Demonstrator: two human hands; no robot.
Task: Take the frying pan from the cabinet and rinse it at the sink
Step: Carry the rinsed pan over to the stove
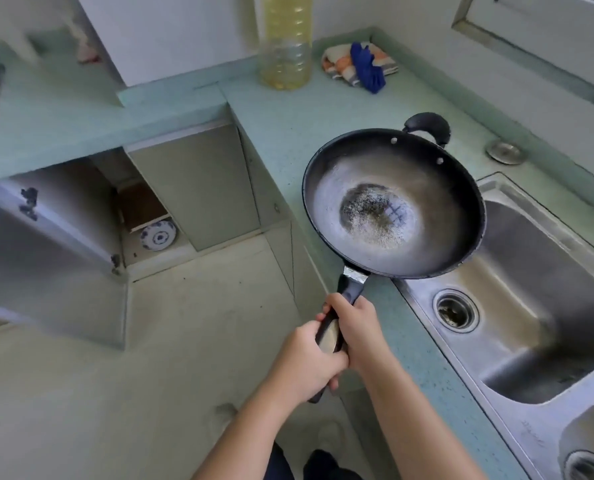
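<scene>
A black frying pan point(392, 202) with a worn grey inside and a dark scorched centre hangs level above the green counter, its right rim reaching over the steel sink point(538, 282). Both hands grip its long black handle. My left hand point(306, 365) holds the handle's end; my right hand point(354, 327) holds it just ahead, closer to the pan. A small loop handle sits on the pan's far side. At the left, the cabinet point(91, 202) under the counter stands open, its door point(46, 265) swung out.
A large bottle of yellow oil point(285, 43) and a cloth with a blue glove point(361, 65) stand at the counter's back. A blue-and-white dish point(157, 234) lies inside the cabinet. The sink has a drain point(456, 310); a metal cap point(505, 151) sits behind it.
</scene>
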